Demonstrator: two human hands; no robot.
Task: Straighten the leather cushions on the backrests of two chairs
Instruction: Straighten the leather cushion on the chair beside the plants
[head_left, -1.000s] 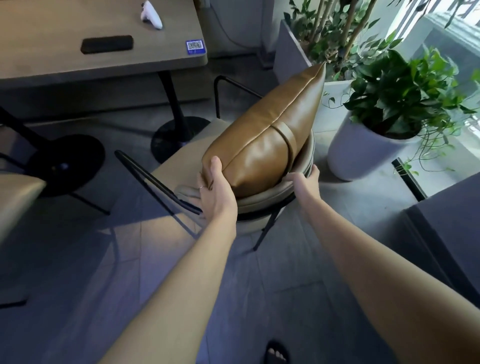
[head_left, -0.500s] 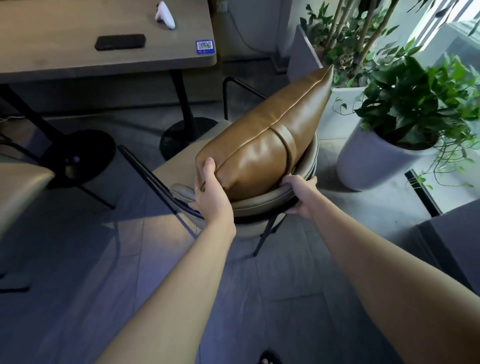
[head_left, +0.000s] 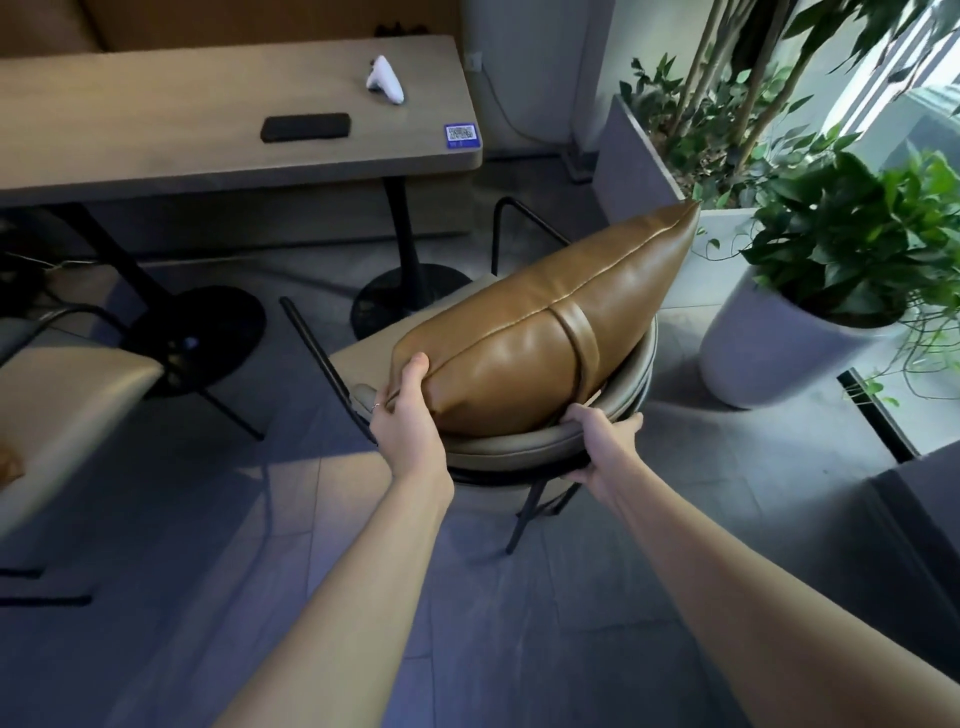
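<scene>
A tan leather cushion (head_left: 540, 332) with a strap around its middle leans on the curved grey backrest (head_left: 524, 447) of a black-framed chair, tilted with its far corner raised to the right. My left hand (head_left: 408, 415) grips the cushion's near left corner, thumb on top. My right hand (head_left: 602, 441) wraps the backrest rim just under the cushion's lower right edge. A second chair's pale seat (head_left: 67, 410) shows at the left edge; no cushion is visible on it.
A wooden table (head_left: 208, 130) on black pedestal bases stands beyond the chair, carrying a white controller (head_left: 385, 80) and a black case (head_left: 305, 127). A white potted plant (head_left: 795, 343) and a grey planter (head_left: 639, 171) stand right of the chair. A dark seat edge (head_left: 924, 499) lies at right.
My right hand has slid from the cushion's side down onto the backrest rim. The left hand keeps its hold on the corner. The camera has tilted up, showing more of the table.
</scene>
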